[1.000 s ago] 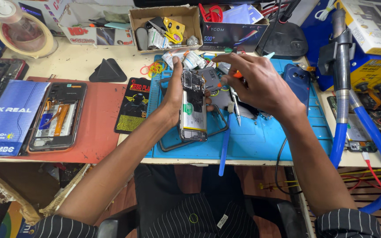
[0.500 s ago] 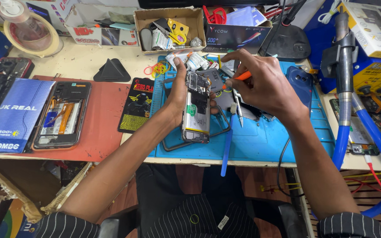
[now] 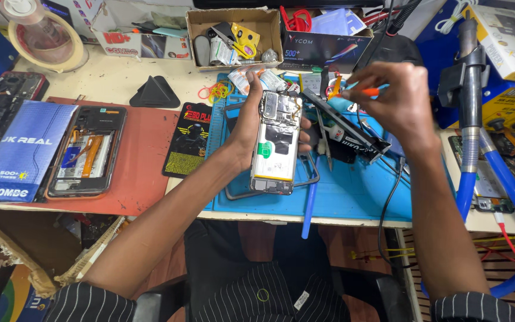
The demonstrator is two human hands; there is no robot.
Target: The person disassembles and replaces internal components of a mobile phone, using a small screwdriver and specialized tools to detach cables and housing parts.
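My left hand (image 3: 250,130) holds an opened smartphone (image 3: 276,143) upright over the blue work mat (image 3: 353,197), its back cover off so that the battery and circuit boards show. My right hand (image 3: 396,98) is raised to the right of the phone and pinches a thin tool with an orange handle (image 3: 369,92), its tip pointing left toward the top of the phone. A dark phone frame (image 3: 251,191) lies on the mat under the phone.
A second opened phone (image 3: 86,152) lies on a red mat (image 3: 144,173) at left, beside a blue box (image 3: 16,152). A cardboard box of parts (image 3: 233,33) stands at the back. A blue pry tool (image 3: 310,200), tweezers and a blue hose (image 3: 511,197) crowd the right side.
My left hand has lifted the phone higher and more upright. My right hand has drawn away to the right, now holding the orange-handled tool clear of the phone.
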